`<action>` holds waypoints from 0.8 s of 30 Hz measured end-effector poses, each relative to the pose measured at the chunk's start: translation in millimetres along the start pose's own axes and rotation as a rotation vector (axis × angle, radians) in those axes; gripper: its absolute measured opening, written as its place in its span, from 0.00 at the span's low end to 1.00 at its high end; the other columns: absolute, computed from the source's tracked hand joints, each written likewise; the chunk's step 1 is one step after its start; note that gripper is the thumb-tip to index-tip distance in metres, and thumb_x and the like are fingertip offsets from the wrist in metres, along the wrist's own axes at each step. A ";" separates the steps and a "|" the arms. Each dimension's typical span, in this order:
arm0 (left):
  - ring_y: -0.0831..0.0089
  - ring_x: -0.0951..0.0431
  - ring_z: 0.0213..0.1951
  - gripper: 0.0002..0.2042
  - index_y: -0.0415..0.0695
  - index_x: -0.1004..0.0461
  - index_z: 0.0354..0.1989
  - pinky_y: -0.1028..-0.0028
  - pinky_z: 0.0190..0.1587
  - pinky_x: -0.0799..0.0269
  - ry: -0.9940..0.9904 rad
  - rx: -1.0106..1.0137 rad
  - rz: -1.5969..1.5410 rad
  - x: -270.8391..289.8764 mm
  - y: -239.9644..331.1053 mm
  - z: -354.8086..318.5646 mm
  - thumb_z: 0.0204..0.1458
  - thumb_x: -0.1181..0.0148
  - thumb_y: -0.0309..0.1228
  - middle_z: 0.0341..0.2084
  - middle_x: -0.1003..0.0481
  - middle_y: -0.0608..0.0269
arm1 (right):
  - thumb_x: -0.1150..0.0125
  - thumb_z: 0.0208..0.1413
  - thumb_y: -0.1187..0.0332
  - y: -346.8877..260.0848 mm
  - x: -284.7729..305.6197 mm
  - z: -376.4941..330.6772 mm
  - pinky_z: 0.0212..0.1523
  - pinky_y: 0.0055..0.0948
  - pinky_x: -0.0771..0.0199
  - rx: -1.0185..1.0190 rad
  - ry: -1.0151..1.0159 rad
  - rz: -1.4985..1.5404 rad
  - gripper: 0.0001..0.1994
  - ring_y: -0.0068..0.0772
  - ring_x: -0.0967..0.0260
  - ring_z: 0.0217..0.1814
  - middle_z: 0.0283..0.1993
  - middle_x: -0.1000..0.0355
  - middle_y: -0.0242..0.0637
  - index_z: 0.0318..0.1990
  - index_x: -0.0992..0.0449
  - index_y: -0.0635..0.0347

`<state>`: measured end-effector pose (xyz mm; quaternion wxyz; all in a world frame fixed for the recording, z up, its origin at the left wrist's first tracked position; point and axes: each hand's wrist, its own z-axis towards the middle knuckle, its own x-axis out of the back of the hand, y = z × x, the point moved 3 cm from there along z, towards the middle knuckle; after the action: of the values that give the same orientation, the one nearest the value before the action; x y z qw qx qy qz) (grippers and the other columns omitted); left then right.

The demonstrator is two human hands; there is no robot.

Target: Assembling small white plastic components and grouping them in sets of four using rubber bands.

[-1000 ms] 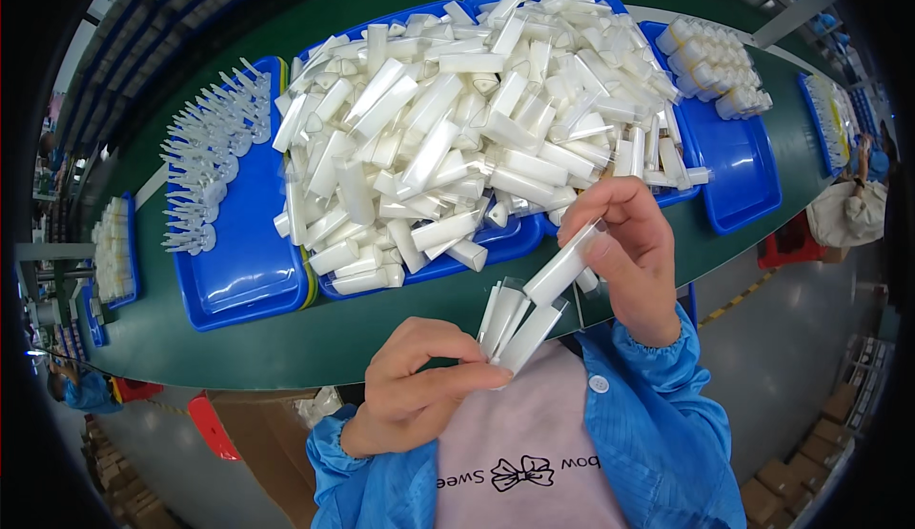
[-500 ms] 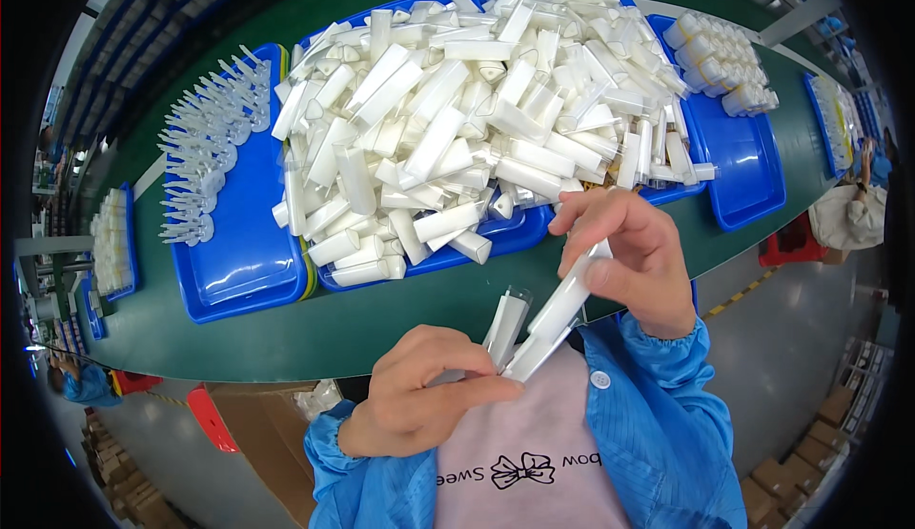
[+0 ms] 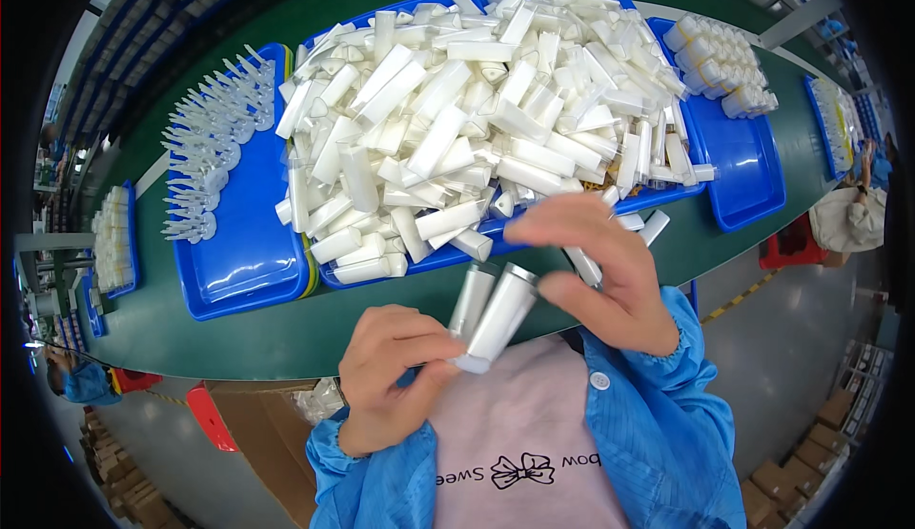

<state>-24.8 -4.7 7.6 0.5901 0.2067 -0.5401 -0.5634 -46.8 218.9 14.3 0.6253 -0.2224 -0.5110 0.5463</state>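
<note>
My left hand pinches the lower ends of two pale tubes between thumb and fingers. One white tube with a clear, shiny upper end leans up to the right. Beside it on the left stands a narrower, greyer tube, its base hidden by my fingers. My right hand is just right of their upper ends, thumb and fingers apart and somewhat blurred. Another white tube shows between thumb and forefinger; whether the hand touches it, I cannot tell.
Blue trays beyond hold a heap of white tubes in clear sleeves. At the left, a blue tray carries rows of clear, stemmed plastic parts. White cylindrical parts fill part of the right tray. An open cardboard box sits below the table's edge.
My right hand has let go of the white tube's upper end and opened. My left hand has moved left with both tubes, which now show their upper ends. Loose tubes by the tray have come into view.
</note>
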 end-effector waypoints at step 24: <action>0.72 0.30 0.30 0.13 0.52 0.17 0.29 0.67 0.37 0.27 -0.060 -0.315 0.212 0.1 15.3 -4.5 0.29 0.31 0.26 0.28 0.26 0.72 | 0.44 0.50 0.77 5.6 22.7 9.1 0.47 0.24 0.37 -0.268 0.145 0.365 0.08 0.22 0.35 0.42 0.37 0.30 0.33 0.39 0.27 0.66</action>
<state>-14.2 -2.2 19.2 0.6548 0.0370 -0.4814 -0.5815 -60.1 238.7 22.1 0.5163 -0.4310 -0.4840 0.5599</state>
